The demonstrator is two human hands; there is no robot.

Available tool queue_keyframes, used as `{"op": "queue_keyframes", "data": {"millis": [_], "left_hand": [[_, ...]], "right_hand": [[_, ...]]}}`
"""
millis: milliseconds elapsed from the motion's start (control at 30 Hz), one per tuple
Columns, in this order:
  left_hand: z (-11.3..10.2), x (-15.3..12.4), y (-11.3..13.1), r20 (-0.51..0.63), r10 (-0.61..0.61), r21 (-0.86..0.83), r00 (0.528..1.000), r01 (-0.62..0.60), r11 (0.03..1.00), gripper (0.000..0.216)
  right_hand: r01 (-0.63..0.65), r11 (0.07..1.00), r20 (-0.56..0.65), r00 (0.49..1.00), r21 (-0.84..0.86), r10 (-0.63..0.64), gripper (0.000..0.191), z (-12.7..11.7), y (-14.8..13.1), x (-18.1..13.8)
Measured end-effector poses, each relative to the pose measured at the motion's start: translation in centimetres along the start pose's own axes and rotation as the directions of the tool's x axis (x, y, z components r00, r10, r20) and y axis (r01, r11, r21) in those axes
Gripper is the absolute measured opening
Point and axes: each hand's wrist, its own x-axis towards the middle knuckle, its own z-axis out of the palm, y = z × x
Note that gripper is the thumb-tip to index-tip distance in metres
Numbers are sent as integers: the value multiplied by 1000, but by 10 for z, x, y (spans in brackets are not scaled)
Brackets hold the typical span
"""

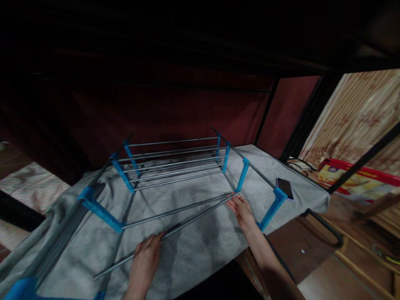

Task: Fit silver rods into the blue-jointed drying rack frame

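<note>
A partly assembled rack of grey metal tubes and blue plastic brackets (102,210) lies on a grey cloth. My left hand (146,256) is closed around a loose metal tube (193,219), which slants across the rack's near part. The tube's near end sticks out to the left past that hand. At its far end, my right hand (241,208) pinches the tube beside the foot of a blue bracket (243,177). Whether the tube end sits in the bracket I cannot tell. Another tube (175,213) runs just behind it, reaching the left bracket.
Several tubes span the rack's far part. A bundle of loose tubes (64,229) lies along the left side. On the grey cloth (262,166) to the right rests a phone (285,188). Dark posts frame the space, and a red-and-yellow box (356,181) stands beyond.
</note>
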Motion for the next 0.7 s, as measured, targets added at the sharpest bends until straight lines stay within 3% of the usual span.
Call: {"op": "queue_keyframes", "data": {"millis": [400, 567, 700], "left_hand": [[-5, 2, -30, -92, -39, 37, 995, 42, 998, 39], [-4, -3, -43, -117, -192, 97, 974, 204, 974, 40], [-7, -7, -46, -102, -291, 97, 951, 300, 949, 39]], "right_hand": [[-9, 998, -121, 993, -69, 0, 54, -23, 13, 16], [2, 991, -153, 988, -133, -22, 68, -38, 16, 19], [21, 983, -178, 983, -184, -54, 63, -52, 12, 27]]}}
